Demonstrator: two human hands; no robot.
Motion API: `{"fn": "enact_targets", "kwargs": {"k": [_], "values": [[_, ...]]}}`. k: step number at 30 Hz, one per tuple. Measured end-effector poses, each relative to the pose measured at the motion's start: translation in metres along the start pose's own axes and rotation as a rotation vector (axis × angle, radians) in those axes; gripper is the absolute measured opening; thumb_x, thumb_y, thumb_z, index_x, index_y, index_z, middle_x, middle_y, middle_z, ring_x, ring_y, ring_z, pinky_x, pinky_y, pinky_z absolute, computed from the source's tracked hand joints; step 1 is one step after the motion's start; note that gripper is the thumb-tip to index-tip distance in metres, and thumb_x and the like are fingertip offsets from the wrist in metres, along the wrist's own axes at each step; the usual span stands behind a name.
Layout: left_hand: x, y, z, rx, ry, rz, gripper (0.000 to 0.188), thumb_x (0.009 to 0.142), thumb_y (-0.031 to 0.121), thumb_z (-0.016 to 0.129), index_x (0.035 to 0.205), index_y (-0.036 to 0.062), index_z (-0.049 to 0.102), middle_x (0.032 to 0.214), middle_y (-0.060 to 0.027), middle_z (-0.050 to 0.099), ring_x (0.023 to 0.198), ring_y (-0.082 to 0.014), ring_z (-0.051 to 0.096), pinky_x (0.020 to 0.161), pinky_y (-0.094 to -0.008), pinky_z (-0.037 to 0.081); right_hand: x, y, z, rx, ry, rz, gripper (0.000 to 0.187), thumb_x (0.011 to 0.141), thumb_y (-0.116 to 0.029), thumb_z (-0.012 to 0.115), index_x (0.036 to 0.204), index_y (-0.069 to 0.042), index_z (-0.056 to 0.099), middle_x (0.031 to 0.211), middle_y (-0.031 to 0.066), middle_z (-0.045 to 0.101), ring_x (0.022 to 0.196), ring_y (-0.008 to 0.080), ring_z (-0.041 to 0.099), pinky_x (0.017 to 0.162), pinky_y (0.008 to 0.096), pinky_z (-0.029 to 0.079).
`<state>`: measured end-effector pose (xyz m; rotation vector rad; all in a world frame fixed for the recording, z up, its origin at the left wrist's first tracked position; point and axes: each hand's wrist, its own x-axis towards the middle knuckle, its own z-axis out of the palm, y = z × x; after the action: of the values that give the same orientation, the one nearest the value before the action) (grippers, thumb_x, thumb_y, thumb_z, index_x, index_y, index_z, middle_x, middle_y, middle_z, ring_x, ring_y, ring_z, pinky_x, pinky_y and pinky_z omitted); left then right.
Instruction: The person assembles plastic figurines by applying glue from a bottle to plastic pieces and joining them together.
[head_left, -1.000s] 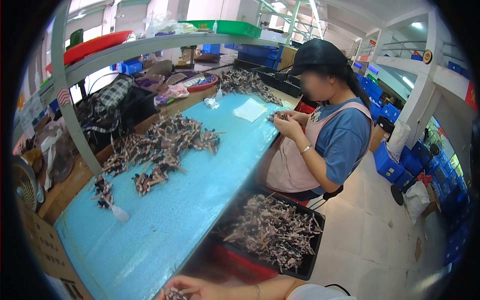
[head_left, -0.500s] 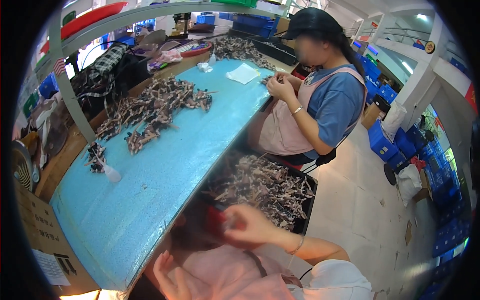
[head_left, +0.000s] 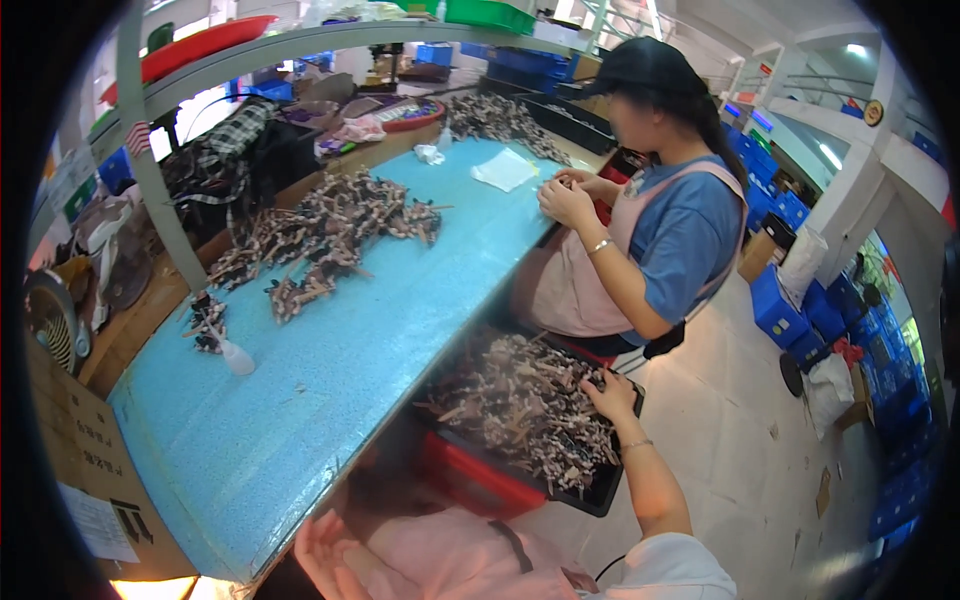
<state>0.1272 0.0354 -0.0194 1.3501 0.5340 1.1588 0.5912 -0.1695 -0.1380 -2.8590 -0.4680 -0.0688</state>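
My right hand (head_left: pixel 611 394) reaches over the right side of a black bin (head_left: pixel 597 500), its fingers parted and touching the loose pieces inside, near the rim. These pieces (head_left: pixel 530 405) are small stick-like items in brown, pink, white and black; their kind is too small to make out. Part of my fingertips is hidden among them. My left hand (head_left: pixel 325 555) hangs at the table's near edge, beside my pink apron (head_left: pixel 450 555), with its fingers stretched out and nothing in them.
A red crate (head_left: pixel 480 482) sits under the bin. On the blue tabletop (head_left: pixel 330 400) lie a heap of similar pieces (head_left: pixel 340 225), a white squeeze bottle (head_left: pixel 237 358) and a white sheet (head_left: pixel 505 170). Across the bin, a co-worker (head_left: pixel 650 220) handles something small. A cardboard box (head_left: pixel 90 450) stands at left.
My right hand has moved from beside the table edge, above the red crate, to the far right side of the bin. My left hand stays by the table edge. The whole view shifted slightly.
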Motion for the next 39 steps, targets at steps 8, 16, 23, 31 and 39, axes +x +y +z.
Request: {"fn": "enact_targets", "kwargs": {"k": [8, 16, 23, 31, 39], "values": [[0.038, 0.083, 0.033, -0.766, -0.15, 0.523, 0.067, 0.086, 0.049, 0.052, 0.137, 0.013, 0.029, 0.145, -0.0145, 0.016, 0.124, -0.0289, 0.032, 0.085, -0.0424, 0.044, -0.022, -0.089, -0.056, 0.146, 0.236, -0.436, 0.051, 0.072, -0.023, 0.066, 0.115, -0.001, 0.049, 0.105, 0.0202, 0.055, 0.099, 0.0371, 0.052, 0.084, 0.0429, 0.042], [0.026, 0.156, 0.024, -0.956, -0.46, 0.452, 0.033, 0.088, 0.026, 0.056, 0.12, 0.0205, 0.049, 0.135, 0.0048, 0.026, 0.118, -0.0245, 0.034, 0.074, -0.0519, 0.054, -0.075, -0.331, -0.1, 0.709, -0.067, -1.209, 0.03, 0.077, -0.008, 0.063, 0.103, 0.001, 0.053, 0.101, 0.0178, 0.055, 0.094, 0.0348, 0.053, 0.081, 0.0388, 0.043], [0.016, 0.145, 0.008, -1.039, -0.265, 0.63, 0.035, 0.088, 0.03, 0.056, 0.12, 0.0185, 0.049, 0.138, -0.0011, 0.022, 0.118, -0.0256, 0.033, 0.073, -0.0474, 0.054, -0.02, -0.45, -0.033, 0.159, 0.553, -1.244, 0.025, 0.068, -0.011, 0.069, 0.091, -0.006, 0.059, 0.082, 0.0104, 0.053, 0.083, 0.0267, 0.053, 0.066, 0.0386, 0.042], [0.041, 0.094, -0.001, -0.525, 0.094, 0.566, 0.045, 0.082, 0.009, 0.059, 0.122, 0.0038, 0.038, 0.128, -0.0148, 0.041, 0.107, -0.0243, 0.046, 0.088, -0.0314, 0.039, -0.058, -0.431, -0.067, 0.441, 0.362, -1.294, 0.005, 0.07, -0.011, 0.062, 0.068, -0.007, 0.061, 0.071, 0.0106, 0.057, 0.068, 0.0278, 0.057, 0.059, 0.0409, 0.043], [0.074, 0.004, 0.004, 0.875, 0.131, 0.284, 0.054, 0.074, -0.003, 0.056, 0.125, -0.004, 0.038, 0.132, -0.0254, 0.034, 0.119, -0.0396, 0.039, 0.095, -0.0428, 0.036, -0.16, -0.383, -0.091, 0.986, -0.341, -1.205, 0.013, 0.081, -0.015, 0.054, 0.076, -0.004, 0.056, 0.072, 0.0146, 0.054, 0.069, 0.0351, 0.054, 0.059, 0.0436, 0.042]]}}
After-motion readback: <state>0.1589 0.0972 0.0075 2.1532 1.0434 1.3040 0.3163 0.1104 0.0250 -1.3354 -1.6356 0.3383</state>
